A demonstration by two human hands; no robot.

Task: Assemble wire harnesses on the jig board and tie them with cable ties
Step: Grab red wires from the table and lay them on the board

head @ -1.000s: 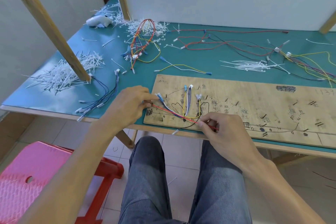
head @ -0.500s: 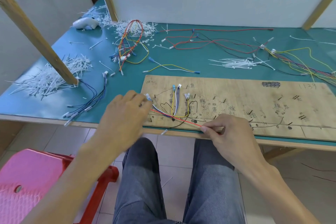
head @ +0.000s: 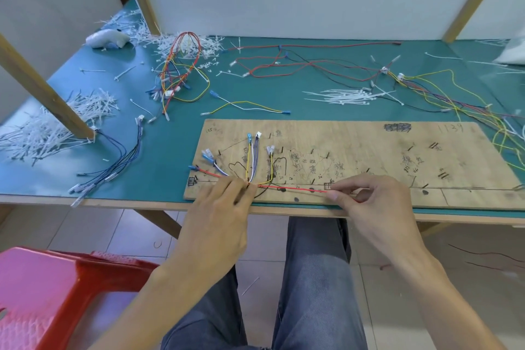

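Red wire [head: 292, 188] is stretched taut along the near edge of the jig board [head: 355, 145]. The right hand [head: 377, 207] pinches it between thumb and forefinger at the five o'clock side of the laid wires. The left hand [head: 221, 216] has its fingertips bunched on the wire bundle [head: 250, 182] where the branches meet, and appears to pinch them together there. The bundle sits at the board's seven o'clock corner, and its yellow, white, blue and purple branches fan up toward twelve o'clock between the pegs.

I judge the step to be routing: the red lead is being laid along the drawn trunk line, and no tie is on this bundle yet. The next move probably calls for keeping tension, seating the wire against the pegs toward three o'clock, then fetching a tie.

No bin or tray is visible. Cable ties [head: 343, 96] lie loose on the table [head: 176, 133] at one o'clock from the bundle, and a larger heap [head: 56, 119] lies at ten o'clock. A white bag [head: 514, 51] at the two o'clock edge is cut off, so its contents cannot be told.
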